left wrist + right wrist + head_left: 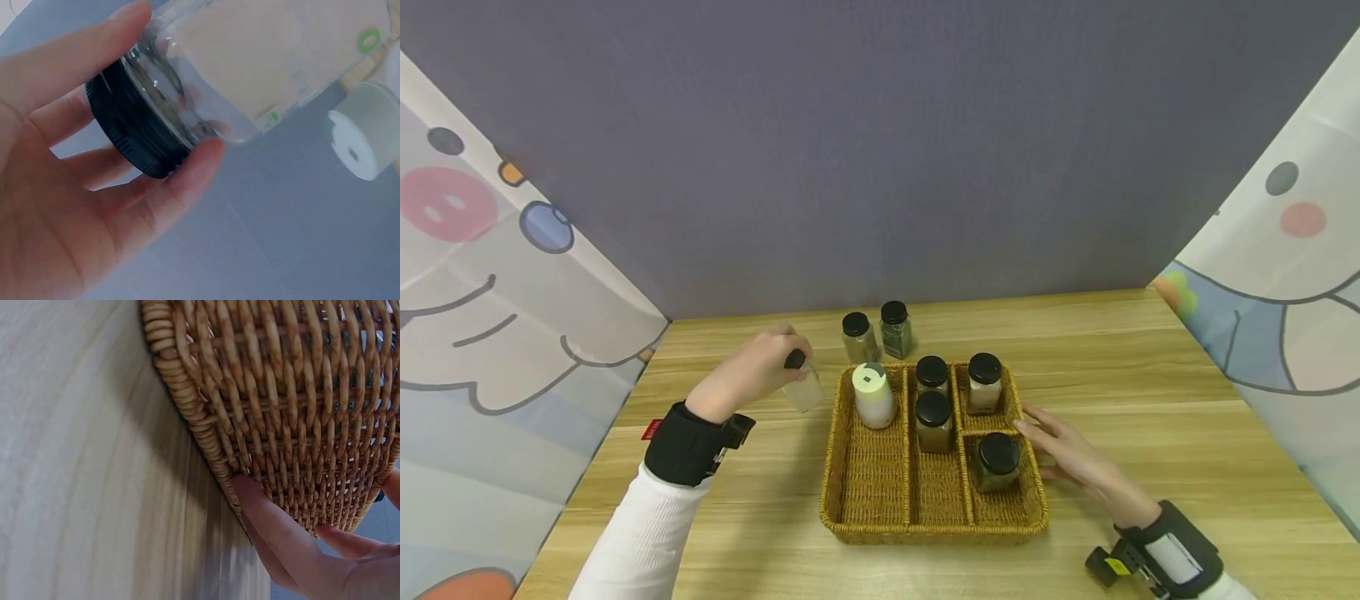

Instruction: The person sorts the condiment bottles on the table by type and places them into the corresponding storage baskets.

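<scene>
My left hand (758, 364) grips a clear jar (805, 390) by its black lid, left of the wicker basket (871, 528). In the left wrist view the jar (231, 56) is tilted and contains pale powder, with thumb and fingers around its lid and neck. My right hand (1067, 457) touches the basket's right side. The right wrist view has its fingertips against the outer woven wall (281, 412). Inside the basket stand a white bottle with a pale green cap (874, 398) and several black-lidded jars, among them a dark-filled jar (997, 461) at front right.
Behind the basket stand two more black-lidded jars, one with brownish contents (859, 340) and one with green contents (896, 332). Dividers split the basket into compartments. The wooden table (1157, 400) meets a grey panel (910, 150) at the back.
</scene>
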A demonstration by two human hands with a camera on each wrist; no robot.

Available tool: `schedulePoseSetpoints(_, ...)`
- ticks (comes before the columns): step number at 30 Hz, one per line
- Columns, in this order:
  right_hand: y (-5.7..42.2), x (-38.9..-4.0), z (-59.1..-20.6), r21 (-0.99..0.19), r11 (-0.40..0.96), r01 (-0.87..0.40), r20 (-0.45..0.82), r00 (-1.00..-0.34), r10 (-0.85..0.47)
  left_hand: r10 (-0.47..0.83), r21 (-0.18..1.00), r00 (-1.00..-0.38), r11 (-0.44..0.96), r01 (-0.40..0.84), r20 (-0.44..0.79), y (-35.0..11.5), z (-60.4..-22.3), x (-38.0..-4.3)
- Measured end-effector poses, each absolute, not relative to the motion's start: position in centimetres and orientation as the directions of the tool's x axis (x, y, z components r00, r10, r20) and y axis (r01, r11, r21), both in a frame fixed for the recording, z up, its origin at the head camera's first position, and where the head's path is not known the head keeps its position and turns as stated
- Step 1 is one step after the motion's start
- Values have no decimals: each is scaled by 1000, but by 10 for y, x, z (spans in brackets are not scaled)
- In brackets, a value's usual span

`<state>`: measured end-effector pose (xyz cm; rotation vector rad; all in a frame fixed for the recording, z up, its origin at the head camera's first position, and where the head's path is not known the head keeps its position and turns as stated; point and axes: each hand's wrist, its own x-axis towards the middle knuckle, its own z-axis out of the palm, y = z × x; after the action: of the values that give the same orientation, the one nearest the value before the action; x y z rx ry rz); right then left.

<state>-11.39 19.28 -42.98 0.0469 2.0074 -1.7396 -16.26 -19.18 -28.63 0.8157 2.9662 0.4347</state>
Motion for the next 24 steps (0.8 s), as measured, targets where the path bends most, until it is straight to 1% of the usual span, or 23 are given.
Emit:
schedulePoseSetpoints(9, 193, -114, -431, -925, 183, 333, -373, -886, -276, 519, 289, -854, 816, 501, 15, -180, -273, -169)
schedulePoseSetpoints(16, 193, -114, -432, -929, 167, 329, -365, -889, -276, 540, 213, -841, 817, 536, 46, -170, -262, -171)
schedulePoseSetpoints(24, 193, -113, -432, -931, 163, 327, -361, -889, -282, 567, 203, -824, 806, 556, 5, -155, -246, -173)
